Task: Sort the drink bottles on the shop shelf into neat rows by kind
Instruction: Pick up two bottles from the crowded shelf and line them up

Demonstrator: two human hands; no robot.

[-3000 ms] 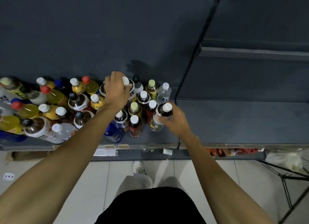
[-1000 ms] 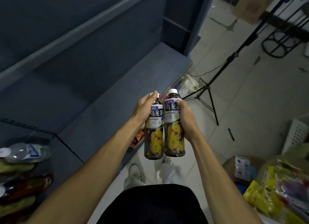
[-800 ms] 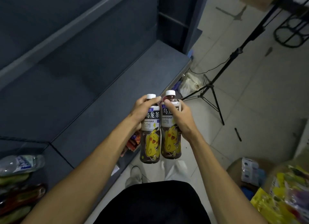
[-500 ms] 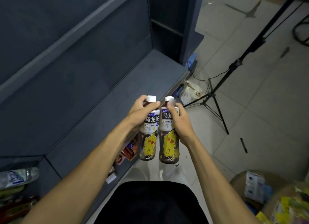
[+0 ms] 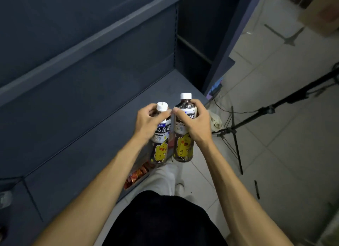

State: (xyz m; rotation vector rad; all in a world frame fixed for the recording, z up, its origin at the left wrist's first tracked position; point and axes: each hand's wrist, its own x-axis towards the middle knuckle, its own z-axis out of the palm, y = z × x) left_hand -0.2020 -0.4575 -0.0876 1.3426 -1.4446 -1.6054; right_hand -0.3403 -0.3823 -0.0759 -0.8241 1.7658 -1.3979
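Observation:
I hold two matching dark tea bottles with white caps and yellow cartoon labels, upright and side by side. My left hand [image 5: 149, 123] grips the left tea bottle [image 5: 160, 146] around its shoulder. My right hand [image 5: 193, 122] grips the right tea bottle [image 5: 184, 148] the same way, a little higher. Both hang in the air just past the front edge of the bare dark blue shelf [image 5: 102, 135]. The mixed bottles are out of view except a blurred clear one [image 5: 5, 199] at the far left edge.
A dark upright panel [image 5: 220, 44] closes the shelf at its right end. On the tiled floor to the right stands a black tripod [image 5: 236, 133] with a cable. Red snack packets [image 5: 136, 175] lie on the lower shelf under the bottles.
I lifted both tea bottles out of the mixed group and turned right toward the bare shelf section. In the last second the bottles moved up and forward, closer to its front edge.

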